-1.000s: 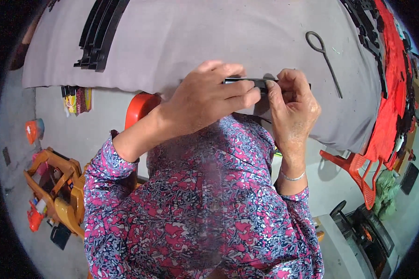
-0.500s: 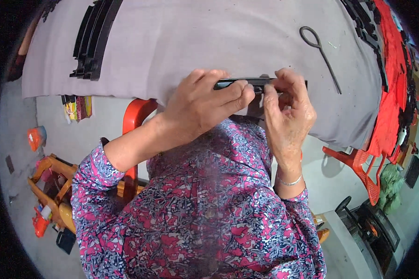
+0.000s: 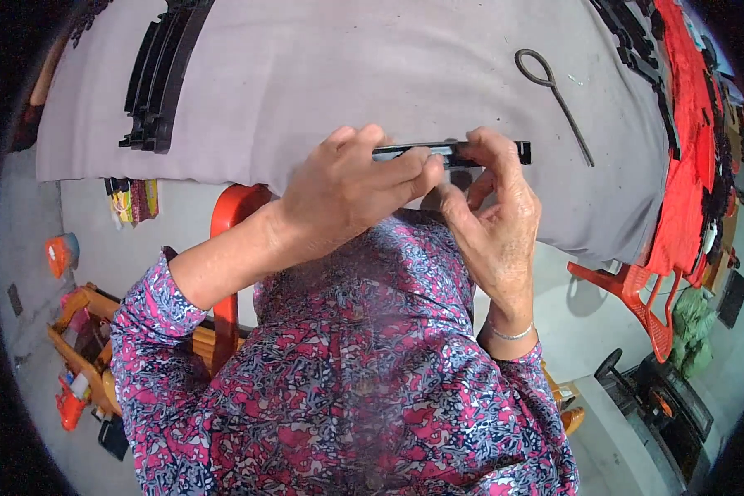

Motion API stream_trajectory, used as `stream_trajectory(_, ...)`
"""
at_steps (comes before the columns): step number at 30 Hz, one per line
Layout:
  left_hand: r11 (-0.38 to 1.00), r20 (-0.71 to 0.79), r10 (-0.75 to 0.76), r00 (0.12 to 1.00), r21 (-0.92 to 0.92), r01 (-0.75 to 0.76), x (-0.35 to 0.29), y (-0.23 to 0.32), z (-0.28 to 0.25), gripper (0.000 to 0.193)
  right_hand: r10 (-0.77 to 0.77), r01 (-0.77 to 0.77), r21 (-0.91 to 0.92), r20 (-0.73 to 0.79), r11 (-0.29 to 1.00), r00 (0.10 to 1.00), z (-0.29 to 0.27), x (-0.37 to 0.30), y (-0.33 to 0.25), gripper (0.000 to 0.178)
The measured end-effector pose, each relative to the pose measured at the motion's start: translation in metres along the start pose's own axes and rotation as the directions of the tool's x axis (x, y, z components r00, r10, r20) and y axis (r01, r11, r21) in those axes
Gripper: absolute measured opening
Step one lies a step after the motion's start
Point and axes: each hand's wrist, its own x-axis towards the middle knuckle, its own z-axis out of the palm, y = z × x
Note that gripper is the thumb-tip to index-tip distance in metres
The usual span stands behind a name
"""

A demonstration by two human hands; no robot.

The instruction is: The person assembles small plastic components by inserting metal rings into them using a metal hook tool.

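Near the front edge of the cloth-covered table, a narrow black plastic strip (image 3: 522,153) lies crosswise between my hands, its upper side glossy. My left hand (image 3: 351,178) is closed on its left part, fingertips and thumb pinching it. From the right, my right hand (image 3: 500,215) curls round the strip, its index finger bent over the top. The right thumb sits lower, a little off the strip, close to the other bent fingers. Part of the strip is hidden behind both hands. Whether a smaller piece lies between the right fingers, I cannot make out.
Several black plastic strips (image 3: 159,83) lie stacked at the far left of the grey cloth (image 3: 306,74). A dark metal rod with a looped end (image 3: 566,107) rests at right. More black parts and red cloth (image 3: 686,157) line the right side; orange-red chairs (image 3: 628,289) stand below.
Both hands and the strip have shifted slightly left in view. My right thumb has come down off the strip, while the right index finger has moved left along it.
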Motion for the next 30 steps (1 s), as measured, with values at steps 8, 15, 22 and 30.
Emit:
stream_trajectory(8,1.0,0.049,0.001,0.999,-0.012,0.0,-0.001,0.001,-0.006,0.041,-0.281,0.217,-0.25,-0.258,0.943,0.924,-0.045,0.037,0.025,0.016)
stream_trajectory(15,0.995,-0.014,-0.067,0.998,-0.07,0.065,0.003,0.013,-0.001,0.042,-0.258,0.178,-0.762,0.016,0.623,0.966,-0.066,0.101,0.074,0.025)
stream_trajectory(22,0.985,-0.094,-0.162,0.982,-0.073,0.156,0.007,0.028,0.009,0.039,-0.232,0.149,-0.748,-0.007,0.647,0.973,-0.06,0.108,0.074,0.025)
stream_trajectory(30,0.972,-0.159,-0.219,0.963,-0.12,0.201,0.01,0.033,0.012,0.038,0.104,-0.172,0.267,0.25,0.948,0.963,-0.09,0.11,0.074,0.005)
